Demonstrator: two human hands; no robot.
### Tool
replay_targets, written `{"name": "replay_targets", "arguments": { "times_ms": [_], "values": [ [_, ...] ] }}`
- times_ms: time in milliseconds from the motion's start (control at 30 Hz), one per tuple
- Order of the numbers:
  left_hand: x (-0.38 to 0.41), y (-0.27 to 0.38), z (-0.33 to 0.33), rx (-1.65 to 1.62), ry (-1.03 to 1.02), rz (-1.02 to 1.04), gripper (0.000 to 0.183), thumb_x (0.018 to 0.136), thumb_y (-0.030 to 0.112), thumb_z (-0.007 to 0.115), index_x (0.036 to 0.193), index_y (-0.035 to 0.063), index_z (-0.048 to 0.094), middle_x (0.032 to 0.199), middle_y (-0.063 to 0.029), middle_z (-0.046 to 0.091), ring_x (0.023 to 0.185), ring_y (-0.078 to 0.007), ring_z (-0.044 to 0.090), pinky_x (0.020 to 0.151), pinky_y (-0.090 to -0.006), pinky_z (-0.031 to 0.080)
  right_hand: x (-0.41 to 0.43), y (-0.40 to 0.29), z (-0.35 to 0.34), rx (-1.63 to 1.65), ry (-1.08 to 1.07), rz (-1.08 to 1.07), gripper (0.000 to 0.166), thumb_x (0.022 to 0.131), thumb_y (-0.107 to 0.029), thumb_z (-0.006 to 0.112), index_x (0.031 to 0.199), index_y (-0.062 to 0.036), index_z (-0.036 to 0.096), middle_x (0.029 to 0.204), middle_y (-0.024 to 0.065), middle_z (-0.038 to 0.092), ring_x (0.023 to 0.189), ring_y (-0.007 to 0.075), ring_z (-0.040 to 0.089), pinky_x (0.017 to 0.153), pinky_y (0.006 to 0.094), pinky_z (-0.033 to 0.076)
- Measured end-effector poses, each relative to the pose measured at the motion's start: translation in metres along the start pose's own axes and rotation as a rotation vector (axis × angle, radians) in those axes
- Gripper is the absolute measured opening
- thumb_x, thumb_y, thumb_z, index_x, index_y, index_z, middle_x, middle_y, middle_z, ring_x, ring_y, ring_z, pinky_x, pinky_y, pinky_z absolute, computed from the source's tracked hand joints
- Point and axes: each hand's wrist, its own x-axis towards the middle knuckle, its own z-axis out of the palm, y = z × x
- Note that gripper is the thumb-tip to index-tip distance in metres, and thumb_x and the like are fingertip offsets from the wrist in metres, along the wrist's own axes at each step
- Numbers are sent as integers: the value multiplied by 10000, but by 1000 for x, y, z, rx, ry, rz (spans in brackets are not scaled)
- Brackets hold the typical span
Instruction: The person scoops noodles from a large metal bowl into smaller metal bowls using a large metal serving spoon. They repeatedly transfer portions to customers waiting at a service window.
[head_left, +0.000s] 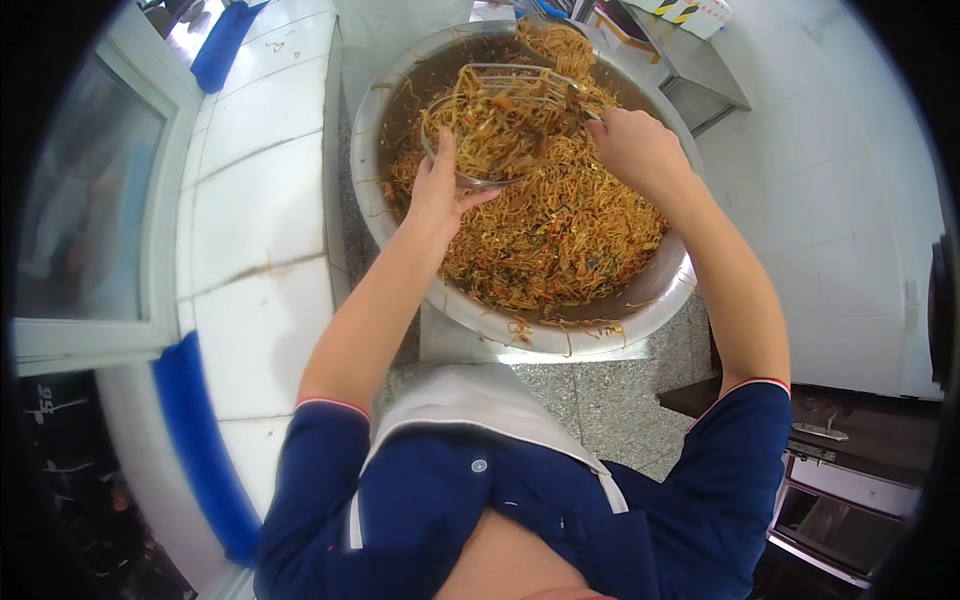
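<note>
My left hand (437, 184) grips a shallow round bowl (480, 182) by its near left side, thumb along the rim. Fried noodles with shredded vegetables (491, 139) fill this bowl. My right hand (645, 146) is closed around the handle of a metal utensil with long curved tines (517, 75), which lies over the noodles in the bowl. Both hands are above a wide metal basin (371, 176) holding a large heap of mixed noodles (562, 240). At the basin's far edge, another container (581, 28) carries more noodles; its shape is partly hidden.
A white tiled ledge (255, 210) runs along the left beside a framed window (161, 225). Blue cloth rolls (206, 450) lie on it. A metal table (697, 64) stands at the far right. Dark wooden furniture (855, 442) is at the lower right. Noodle strands cling to the basin's rim.
</note>
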Motion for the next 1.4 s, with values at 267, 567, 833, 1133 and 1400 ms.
{"name": "replay_targets", "arguments": {
  "times_ms": [267,567,833,1133,1400],
  "values": [
    [8,-5,-34,-166,-211,-165,727,803,582,483,1319,113,278,1270,-174,404,1162,-342,422,898,-493,449,-14,11,-2,82,152,-61,359,897,-316,429,823,-2,586,784,210,617,748,386,598,677,464,480],
    [19,-16,-38,55,-251,-216,829,767,636,478,1363,131,201,1342,-212,294,1205,-395,364,926,-477,420,-23,27,-21,143,330,-45,355,895,-310,442,799,3,579,710,224,593,724,394,575,664,464,461],
    [18,-16,-39,86,-44,-278,790,789,653,432,1339,109,274,1303,-175,384,1219,-339,363,959,-492,364,-26,70,-31,277,468,56,314,889,-269,468,805,19,559,706,202,573,654,338,568,599,412,430],
    [23,46,-38,277,-40,-244,720,828,632,386,1323,116,302,1274,-169,419,1174,-317,419,903,-460,437,-65,49,157,186,-386,194,293,857,-259,491,916,-2,618,931,175,629,887,316,609,768,425,484],
    [8,73,-29,496,-81,-348,718,798,638,450,1334,178,323,1313,-130,407,1192,-332,400,882,-516,403,-42,13,156,496,-224,224,328,871,-289,490,897,14,612,907,230,612,831,363,603,727,446,475]
  ]
}}
